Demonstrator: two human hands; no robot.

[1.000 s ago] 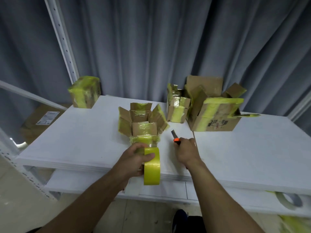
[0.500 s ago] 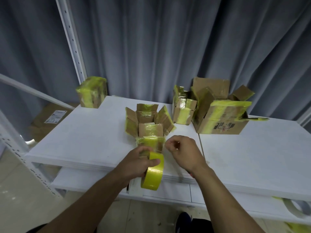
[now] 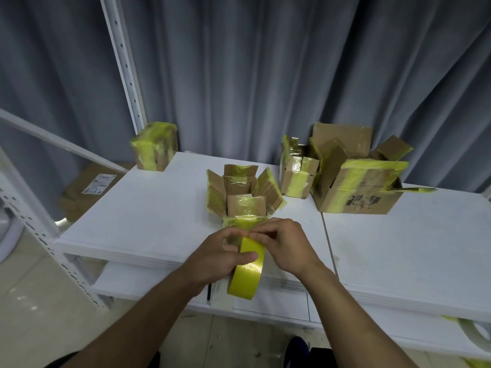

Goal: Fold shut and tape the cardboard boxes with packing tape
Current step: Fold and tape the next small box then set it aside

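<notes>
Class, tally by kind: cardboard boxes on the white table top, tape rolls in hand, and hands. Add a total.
Cardboard boxes: 4 (sealed box, middle open box, small box, large box)
Tape rolls in hand: 1 (yellow tape roll)
Hands: 2 (left hand, right hand)
Total: 7

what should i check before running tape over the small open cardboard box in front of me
1. Flaps of the small open cardboard box folded shut: not ok, they stand up and splay outward.
2. Yellow packing tape roll secured: ok, the left hand grips it.
3. Tape end peeled free: cannot tell; the right hand pinches at the roll's top and hides the end.
4. Box seated flat: ok, it rests on the white table near the front edge.
5. Clean surface for new tape: not ok, crumpled old tape clings to the box's near side.
</notes>
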